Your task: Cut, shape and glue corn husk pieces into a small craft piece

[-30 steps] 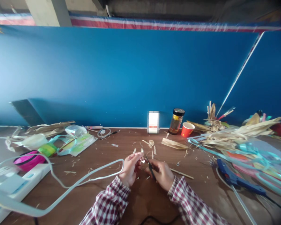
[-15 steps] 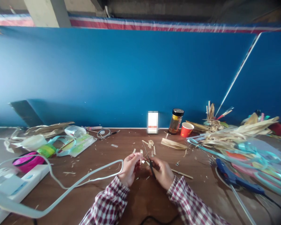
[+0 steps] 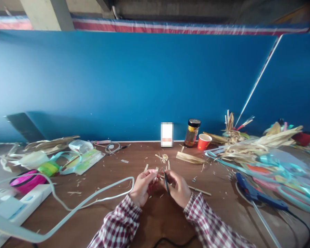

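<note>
In front of me, my left hand [image 3: 142, 186] is closed in a pinch on a small pale strip [image 3: 156, 169] that looks like dried corn husk. Close beside it, my right hand [image 3: 179, 187] is wrapped round a slim dark pointed tool [image 3: 166, 182]; its exact kind is hard to make out. Its narrow tip points up and away, next to the left fingertips. Husk scraps [image 3: 165, 157] lie just beyond the hands, and a broad piece of husk [image 3: 190, 158] rests further right. The fingers partly hide what is between the hands.
A blue glue gun [image 3: 259, 194] lies at right, near heaped husks [image 3: 263, 144] and ribbons. A lidded jar [image 3: 192, 133] and red paper cup [image 3: 204, 142] stand at the back. On the left are a white power strip [image 3: 32, 201], a looping white cable [image 3: 93, 199] and a pink pouch [image 3: 28, 181].
The dark tool has turned more upright, and its long tip no longer reaches out towards the far scraps. Both hands stay close together. The whole view has shifted slightly.
</note>
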`<state>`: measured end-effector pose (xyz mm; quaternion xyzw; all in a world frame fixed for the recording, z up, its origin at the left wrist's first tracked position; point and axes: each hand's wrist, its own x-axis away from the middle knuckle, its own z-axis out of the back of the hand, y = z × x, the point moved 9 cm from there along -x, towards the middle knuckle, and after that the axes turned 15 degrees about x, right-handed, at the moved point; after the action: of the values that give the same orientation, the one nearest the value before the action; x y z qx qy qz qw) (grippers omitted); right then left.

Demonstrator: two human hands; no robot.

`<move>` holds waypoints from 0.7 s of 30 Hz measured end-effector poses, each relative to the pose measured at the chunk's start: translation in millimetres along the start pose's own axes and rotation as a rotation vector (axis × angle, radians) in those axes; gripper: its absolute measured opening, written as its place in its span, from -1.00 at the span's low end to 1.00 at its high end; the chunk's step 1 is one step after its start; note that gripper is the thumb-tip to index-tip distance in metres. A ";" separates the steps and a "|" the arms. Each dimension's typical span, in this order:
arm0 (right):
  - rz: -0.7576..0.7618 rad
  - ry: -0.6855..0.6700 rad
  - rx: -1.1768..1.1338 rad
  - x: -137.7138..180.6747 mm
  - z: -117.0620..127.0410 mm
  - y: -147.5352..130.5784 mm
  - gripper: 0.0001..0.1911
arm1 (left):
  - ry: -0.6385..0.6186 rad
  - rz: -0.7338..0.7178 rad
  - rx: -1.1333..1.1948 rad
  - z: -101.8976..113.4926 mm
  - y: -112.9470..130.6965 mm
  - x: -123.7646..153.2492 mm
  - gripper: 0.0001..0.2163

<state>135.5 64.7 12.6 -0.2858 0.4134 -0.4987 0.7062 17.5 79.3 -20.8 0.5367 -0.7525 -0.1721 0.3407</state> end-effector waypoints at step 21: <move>0.031 -0.126 0.203 5.0 -12.1 -9.6 -0.82 | 0.034 -0.074 0.133 4.0 4.5 0.3 -0.88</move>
<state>121.3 56.9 13.0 -0.2372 0.3199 -0.5080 0.7638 11.5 80.2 -20.7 0.5886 -0.7359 -0.1249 0.3105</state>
